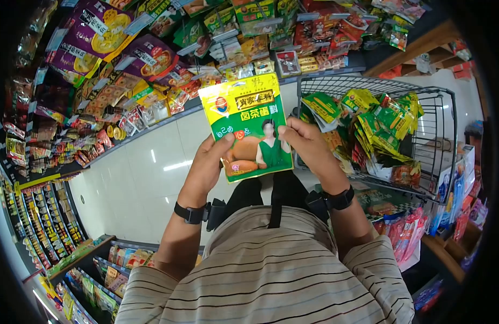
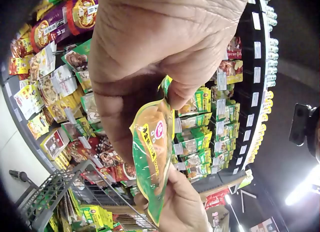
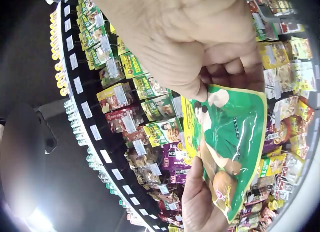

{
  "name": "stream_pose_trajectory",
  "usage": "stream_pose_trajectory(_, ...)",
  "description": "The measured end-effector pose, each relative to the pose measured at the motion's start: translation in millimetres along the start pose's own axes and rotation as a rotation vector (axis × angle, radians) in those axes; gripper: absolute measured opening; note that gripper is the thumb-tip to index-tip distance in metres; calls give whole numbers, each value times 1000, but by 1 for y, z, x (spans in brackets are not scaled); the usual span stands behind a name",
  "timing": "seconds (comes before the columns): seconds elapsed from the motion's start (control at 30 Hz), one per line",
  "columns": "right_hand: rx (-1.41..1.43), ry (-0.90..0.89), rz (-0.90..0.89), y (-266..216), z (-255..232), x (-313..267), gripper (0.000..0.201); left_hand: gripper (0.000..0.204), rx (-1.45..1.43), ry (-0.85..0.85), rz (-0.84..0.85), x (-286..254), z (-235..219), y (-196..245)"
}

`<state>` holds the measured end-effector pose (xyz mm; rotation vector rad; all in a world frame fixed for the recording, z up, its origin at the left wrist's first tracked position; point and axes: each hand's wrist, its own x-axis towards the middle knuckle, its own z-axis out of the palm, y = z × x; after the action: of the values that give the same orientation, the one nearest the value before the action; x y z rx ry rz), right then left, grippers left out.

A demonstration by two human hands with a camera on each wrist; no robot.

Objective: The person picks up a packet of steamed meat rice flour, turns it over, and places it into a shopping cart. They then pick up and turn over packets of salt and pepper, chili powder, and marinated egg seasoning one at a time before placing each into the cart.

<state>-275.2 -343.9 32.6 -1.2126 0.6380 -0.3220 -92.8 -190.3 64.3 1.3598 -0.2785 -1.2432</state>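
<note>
A green and yellow packet (image 1: 248, 127) with eggs and a figure printed on it is held upright, its printed face toward the head camera. The left hand (image 1: 206, 164) pinches its left edge, thumb on the front and fingers behind. At the right edge the right hand (image 1: 314, 148) grips it the same way. The left wrist view shows the packet (image 2: 152, 157) nearly edge-on, below the left hand (image 2: 160, 52). In the right wrist view the packet (image 3: 232, 137) hangs from the thumb and fingers of the right hand (image 3: 195, 47).
A wire cart (image 1: 441, 124) stands close on the right, with a pile of green and yellow packets (image 1: 387, 121) inside. Shelves of hanging packets (image 1: 147, 59) run along the far side. A lower rack (image 1: 106, 270) is at the bottom left. Tiled floor (image 1: 141, 156) lies between.
</note>
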Motion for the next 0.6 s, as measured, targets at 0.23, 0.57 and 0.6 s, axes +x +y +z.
stream_pose_trajectory(0.23,-37,-15,-15,2,-3,2,22,30,-40,-23,-11,1,0,-2)
stream_pose_trajectory(0.57,33,-24,13,-4,-3,7,21,31,-38,-11,-10,8,-5,-5)
stream_pose_trajectory(0.6,40,-27,10,-3,-5,8,20,30,-52,-3,-9,8,-1,-3)
